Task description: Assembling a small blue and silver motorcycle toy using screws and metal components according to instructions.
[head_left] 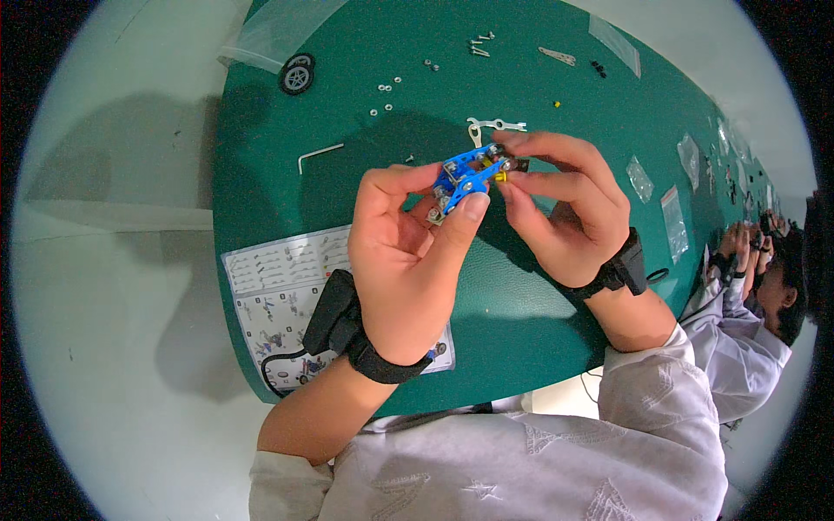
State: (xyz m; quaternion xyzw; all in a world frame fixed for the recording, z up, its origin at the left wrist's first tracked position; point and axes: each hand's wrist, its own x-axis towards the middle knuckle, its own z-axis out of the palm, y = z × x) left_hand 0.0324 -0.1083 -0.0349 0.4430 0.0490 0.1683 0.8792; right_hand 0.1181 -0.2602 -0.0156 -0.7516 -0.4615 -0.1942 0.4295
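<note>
The left hand (404, 252) pinches the blue build (465, 178), with the thumb on the near side and the fingers behind. The right hand (573, 204) has its fingertips closed on the dark end (519, 165) of it, close to a yellow part; how hard they squeeze, I cannot tell. The blue build is held up over the middle of the green tabletop (521, 334).

Some work looks done: blue sides, shiny screws and the dark end sit together as one piece. It seems only partly made, because many bits lie loose.

Two black wheels (297, 78) are off the build, by the far left corner of the tabletop. Small nuts (388, 108) and a bunch of screws (479, 50) lie toward the far edge. A flat strip with holes (557, 56), some tiny black bits (599, 69) and a yellow bit (557, 104) are loose toward the far right.

A bent key (320, 155) lies nearer the left edge, and flat wrenches (499, 125) rest just past the hands. A picture sheet (278, 295) lies at the near left corner, partly under the left arm.
</note>
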